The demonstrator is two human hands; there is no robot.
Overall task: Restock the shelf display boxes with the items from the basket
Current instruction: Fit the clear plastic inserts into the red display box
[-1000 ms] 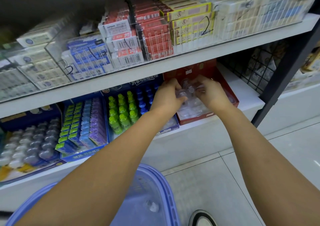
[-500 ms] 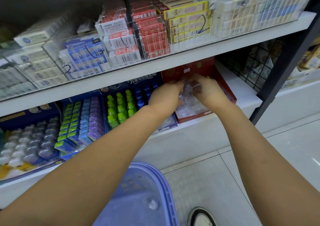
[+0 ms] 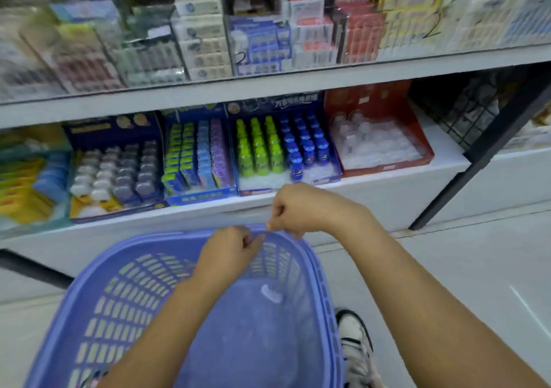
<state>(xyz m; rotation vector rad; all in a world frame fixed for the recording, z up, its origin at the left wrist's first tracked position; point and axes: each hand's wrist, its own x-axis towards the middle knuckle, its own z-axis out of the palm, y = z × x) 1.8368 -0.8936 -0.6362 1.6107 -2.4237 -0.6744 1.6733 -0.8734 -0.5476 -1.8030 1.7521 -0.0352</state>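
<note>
We observe the left hand (image 3: 229,250) positioned over the far inner wall of the lilac slotted plastic basket (image 3: 113,301), with its fingers curled in toward the palm. The right hand (image 3: 298,212) hangs just above the far rim of the basket, in front of the edge of the white lower shelf (image 3: 387,185), with its fingers likewise curled and thumb close to forefinger. We see no item in either hand, and we cannot tell whether either one pinches something small. One small clear plastic item (image 3: 271,293) lies on the basket floor, below and between the two hands. The red cardboard display box (image 3: 417,137) sits at the right end of the lower shelf and holds a layer of similar clear items (image 3: 372,146). Immediately to its left stands a blue display box of green and blue bottles (image 3: 280,149). A white-and-black shoe (image 3: 354,346) stands on the floor just beside the basket.
</note>
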